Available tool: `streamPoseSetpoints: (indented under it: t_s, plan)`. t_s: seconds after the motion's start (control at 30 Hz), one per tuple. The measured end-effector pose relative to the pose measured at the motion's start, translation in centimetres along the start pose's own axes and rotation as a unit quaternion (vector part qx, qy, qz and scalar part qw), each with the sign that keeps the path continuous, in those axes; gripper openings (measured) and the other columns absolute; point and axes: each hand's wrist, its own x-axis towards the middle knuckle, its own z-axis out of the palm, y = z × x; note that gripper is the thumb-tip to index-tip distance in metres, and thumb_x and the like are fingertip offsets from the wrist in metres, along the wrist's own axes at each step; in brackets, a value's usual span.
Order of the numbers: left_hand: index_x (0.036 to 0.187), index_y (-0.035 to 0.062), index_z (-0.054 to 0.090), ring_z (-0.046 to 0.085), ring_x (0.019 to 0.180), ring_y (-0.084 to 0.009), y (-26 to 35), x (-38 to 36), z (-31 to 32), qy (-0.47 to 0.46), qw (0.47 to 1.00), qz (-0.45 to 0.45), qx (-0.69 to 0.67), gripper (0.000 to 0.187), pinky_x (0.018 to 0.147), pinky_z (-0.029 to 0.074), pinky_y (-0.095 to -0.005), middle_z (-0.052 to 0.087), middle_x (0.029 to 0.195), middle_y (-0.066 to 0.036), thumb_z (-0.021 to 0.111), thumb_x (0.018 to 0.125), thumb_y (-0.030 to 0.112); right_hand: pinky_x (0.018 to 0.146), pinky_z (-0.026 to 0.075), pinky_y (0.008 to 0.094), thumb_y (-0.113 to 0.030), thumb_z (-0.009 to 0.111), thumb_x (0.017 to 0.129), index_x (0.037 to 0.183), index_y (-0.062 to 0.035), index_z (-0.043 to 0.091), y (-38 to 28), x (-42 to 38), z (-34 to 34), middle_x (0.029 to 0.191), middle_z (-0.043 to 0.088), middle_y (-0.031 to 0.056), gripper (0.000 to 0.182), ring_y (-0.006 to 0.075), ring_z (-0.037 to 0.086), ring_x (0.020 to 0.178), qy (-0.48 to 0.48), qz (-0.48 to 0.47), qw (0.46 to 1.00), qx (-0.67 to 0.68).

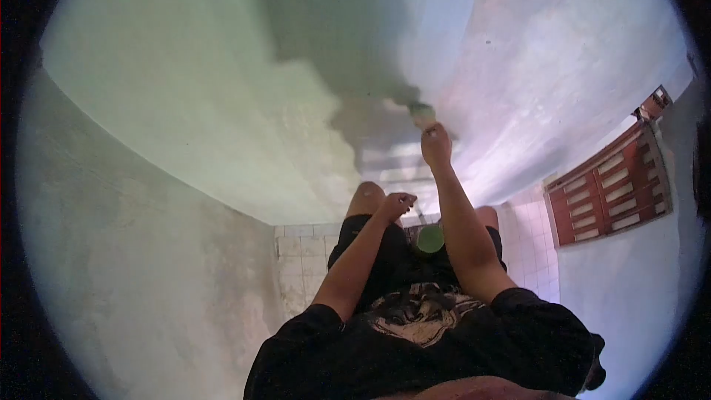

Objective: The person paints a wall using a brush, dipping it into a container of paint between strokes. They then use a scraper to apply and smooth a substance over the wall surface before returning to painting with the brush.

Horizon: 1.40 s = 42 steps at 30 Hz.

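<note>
My right hand [436, 145] is raised to the wall, fingers closed around a brush [423, 115] whose green-stained end is at the wall surface. Below it, my left hand [399, 206] hangs over my thigh near the knee, its fingers curled; what they hold, if anything, is too small to make out. A round container of green paint [430, 238] sits low between my legs, just right of the left hand. The wall [207, 104] in front has a pale green tint on its left part and looks whitish on the right.
A red-brown window with slats [615, 185] is in the right wall. White tiles [302, 252] cover the lower wall at left of my legs. A bare grey wall [148, 252] stands on the left. My shadow falls on the wall ahead.
</note>
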Motion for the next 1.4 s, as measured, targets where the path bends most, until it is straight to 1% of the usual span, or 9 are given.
streamPoseSetpoints:
  t_s: [0.27, 0.43, 0.47, 0.53, 0.67, 0.8, 0.83, 0.93, 1.4]
  plan:
    - [0.086, -0.0023, 0.064, 0.058, 0.062, -0.0143, 3.1, -0.8, -0.2, -0.008, 0.999, -0.032, -0.019, 0.049, 0.057, 0.048, -0.0276, 0.063, 0.071, -0.008, 0.057, 0.081, 0.046, 0.035, 0.036, 0.0254, -0.018, 0.058, 0.082, 0.083, -0.0047, 0.054, -8.3, 11.8, -8.8, 0.055, 0.051, 0.0044, 0.014, 0.0113, 0.049, 0.043, 0.057, -0.095, 0.993, 0.042]
    - [0.080, -0.0003, 0.065, 0.056, 0.061, -0.0145, 2.7, -1.1, 0.2, -0.008, 0.999, -0.049, 0.002, 0.053, 0.058, 0.047, -0.0296, 0.062, 0.069, -0.008, 0.055, 0.080, 0.052, 0.036, 0.035, 0.0212, -0.020, 0.059, 0.082, 0.091, -0.0054, 0.054, -18.9, 10.1, -16.7, 0.065, 0.054, 0.0033, 0.018, 0.0080, 0.047, 0.046, 0.101, -0.127, 0.973, 0.164]
    - [0.078, 0.0005, 0.066, 0.056, 0.061, -0.0146, 2.4, -0.8, 0.1, -0.011, 0.999, -0.039, 0.011, 0.053, 0.058, 0.047, -0.0299, 0.062, 0.068, -0.008, 0.055, 0.080, 0.052, 0.063, 0.046, 0.0352, -0.023, 0.059, 0.081, 0.087, -0.0030, 0.056, -20.0, 9.4, -17.6, 0.073, 0.063, 0.0175, 0.021, 0.0252, 0.062, 0.067, 0.103, -0.119, 0.970, 0.185]
    - [0.076, 0.0011, 0.066, 0.057, 0.060, -0.0151, 2.2, -0.9, 0.0, 0.005, 0.999, -0.034, 0.023, 0.052, 0.059, 0.047, -0.0306, 0.063, 0.067, -0.008, 0.055, 0.080, 0.052, 0.065, 0.047, 0.0374, -0.026, 0.056, 0.082, 0.089, -0.0035, 0.055, -20.0, 8.9, -16.4, 0.077, 0.063, 0.0180, 0.024, 0.0292, 0.062, 0.071, 0.147, -0.149, 0.971, 0.118]
    - [0.071, 0.0018, 0.066, 0.059, 0.060, -0.0162, 0.7, -0.1, 0.3, 0.017, 0.997, -0.030, 0.068, 0.054, 0.061, 0.048, -0.0325, 0.063, 0.064, -0.010, 0.054, 0.079, 0.054, 0.070, 0.044, 0.0449, -0.034, 0.045, 0.086, 0.094, -0.0031, 0.053, -12.5, 6.8, -7.6, 0.084, 0.059, 0.0232, 0.033, 0.0418, 0.055, 0.082, 0.145, -0.128, 0.981, 0.036]
    - [0.079, 0.0011, 0.066, 0.059, 0.058, -0.0166, 2.4, -1.4, 0.4, 0.040, 0.998, -0.019, 0.051, 0.054, 0.060, 0.049, -0.0328, 0.064, 0.070, -0.010, 0.052, 0.081, 0.053, 0.070, 0.044, 0.0411, -0.024, 0.051, 0.083, 0.096, -0.0038, 0.055, -1.6, 0.9, -1.5, 0.085, 0.059, 0.0207, 0.025, 0.0345, 0.057, 0.081, -0.020, -0.050, 0.998, 0.026]
    - [0.080, 0.0007, 0.066, 0.059, 0.058, -0.0168, 2.6, -1.8, 0.4, 0.039, 0.998, -0.011, 0.046, 0.052, 0.060, 0.049, -0.0328, 0.064, 0.071, -0.010, 0.052, 0.082, 0.051, 0.070, 0.043, 0.0405, -0.022, 0.053, 0.081, 0.093, -0.0030, 0.055, 5.9, 1.3, 1.8, 0.078, 0.058, 0.0168, 0.023, 0.0291, 0.056, 0.077, 0.000, -0.224, 0.974, 0.010]
    - [0.083, 0.0001, 0.065, 0.060, 0.059, -0.0169, 2.6, -1.9, 0.3, 0.041, 0.998, 0.006, 0.050, 0.047, 0.059, 0.049, -0.0326, 0.065, 0.071, -0.010, 0.052, 0.083, 0.045, 0.039, 0.038, 0.0289, -0.019, 0.056, 0.081, 0.092, -0.0069, 0.050, 7.1, -2.6, -2.0, 0.062, 0.049, 0.0052, 0.017, 0.0137, 0.047, 0.048, -0.169, 0.136, 0.951, 0.219]
    - [0.091, 0.0078, 0.066, 0.061, 0.081, -0.0276, 1.3, -0.7, 2.1, -0.006, 0.964, 0.068, 0.256, 0.035, 0.075, 0.048, -0.0382, 0.065, 0.088, -0.012, 0.055, 0.081, 0.040, 0.034, 0.033, 0.0232, -0.009, 0.057, 0.081, 0.100, -0.0085, 0.054, 20.6, -9.2, -7.1, 0.059, 0.046, 0.0007, 0.020, 0.0099, 0.043, 0.041, -0.139, 0.304, 0.883, 0.328]
